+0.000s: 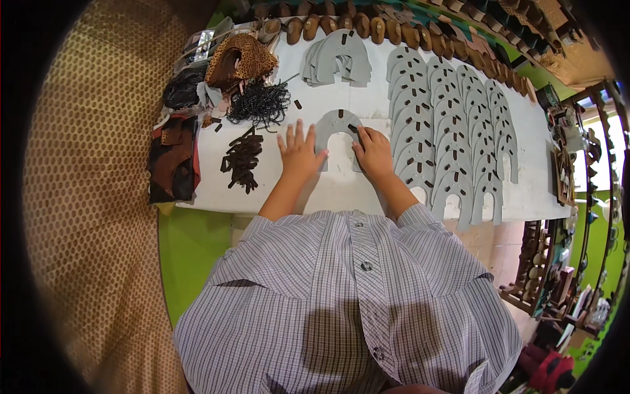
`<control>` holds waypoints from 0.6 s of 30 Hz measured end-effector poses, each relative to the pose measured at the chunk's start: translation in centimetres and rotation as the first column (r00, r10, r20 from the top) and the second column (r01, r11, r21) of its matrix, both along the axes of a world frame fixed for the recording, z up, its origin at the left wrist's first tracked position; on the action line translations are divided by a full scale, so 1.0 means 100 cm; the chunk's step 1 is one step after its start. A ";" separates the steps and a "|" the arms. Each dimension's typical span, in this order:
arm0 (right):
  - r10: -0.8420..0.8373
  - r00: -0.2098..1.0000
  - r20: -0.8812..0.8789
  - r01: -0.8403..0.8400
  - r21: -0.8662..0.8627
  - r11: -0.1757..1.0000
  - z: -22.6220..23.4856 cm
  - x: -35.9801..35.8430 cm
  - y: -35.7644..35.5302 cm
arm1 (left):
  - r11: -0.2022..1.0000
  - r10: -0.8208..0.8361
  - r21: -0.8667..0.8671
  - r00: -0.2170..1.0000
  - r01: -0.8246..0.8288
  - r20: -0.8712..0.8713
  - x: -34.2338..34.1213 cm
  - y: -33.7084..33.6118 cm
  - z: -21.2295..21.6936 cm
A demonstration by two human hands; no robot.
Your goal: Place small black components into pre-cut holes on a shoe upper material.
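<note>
A grey arch-shaped piece (329, 125) lies flat on the white table in front of me, its open end toward me. One short dark brown strip (340, 113) sits at the top of its curve, and a second dark strip (354, 129) sits on its right side. My left hand (300, 154) rests with fingers spread beside the arch's left leg, the thumb reaching its edge. Over the right leg lies my right hand (377, 154), fingertips at the second strip and thumb apart from them; it hides part of that leg. To the left is a pile of dark brown strips (243, 159).
Overlapping rows of grey arches (413, 125) with dark strips cover the table's right side. A stack of arches (336, 58) lies farther back. Black stringy trim (260, 104), leopard-print material (241, 59) and dark leather scraps (174, 157) crowd the left. Brown shoe-shaped forms (361, 26) line the far edge.
</note>
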State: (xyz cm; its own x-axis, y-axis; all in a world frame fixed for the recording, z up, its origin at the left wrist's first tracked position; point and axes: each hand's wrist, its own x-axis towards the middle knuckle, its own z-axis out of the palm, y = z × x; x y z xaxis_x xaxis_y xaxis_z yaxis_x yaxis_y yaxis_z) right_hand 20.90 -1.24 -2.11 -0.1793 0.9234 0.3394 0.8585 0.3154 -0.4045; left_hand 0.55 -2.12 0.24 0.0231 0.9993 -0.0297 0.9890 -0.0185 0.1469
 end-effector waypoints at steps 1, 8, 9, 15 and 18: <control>0.032 0.999 -0.013 -0.033 -0.031 0.999 0.001 0.001 -0.003 | 0.991 -0.123 0.067 0.991 0.120 0.051 -0.001 -0.005 -0.007; 0.057 0.963 0.262 -0.010 -0.179 0.984 0.003 -0.011 -0.043 | 0.961 -0.277 0.056 0.954 0.273 0.117 0.015 -0.042 -0.028; 0.069 0.955 0.287 -0.001 -0.233 0.973 0.005 -0.015 -0.048 | 0.963 -0.269 0.060 0.956 0.263 0.117 0.015 -0.045 -0.031; 0.106 0.956 0.275 -0.038 -0.244 0.969 -0.005 -0.007 -0.079 | 0.972 -0.223 0.100 0.969 0.212 0.109 0.025 -0.066 -0.033; 0.125 0.948 0.294 -0.046 -0.263 0.964 -0.006 -0.004 -0.091 | 0.972 -0.224 0.093 0.971 0.216 0.084 0.030 -0.079 -0.035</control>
State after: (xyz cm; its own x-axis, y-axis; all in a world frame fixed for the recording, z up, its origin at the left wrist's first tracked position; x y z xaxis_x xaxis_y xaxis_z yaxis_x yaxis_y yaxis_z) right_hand 20.55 -10.38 -2.68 -0.3194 0.9475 0.0164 0.9270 0.3160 -0.2021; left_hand 3.55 -9.97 -3.27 0.2414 0.9682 0.0656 0.9412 -0.2501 0.2270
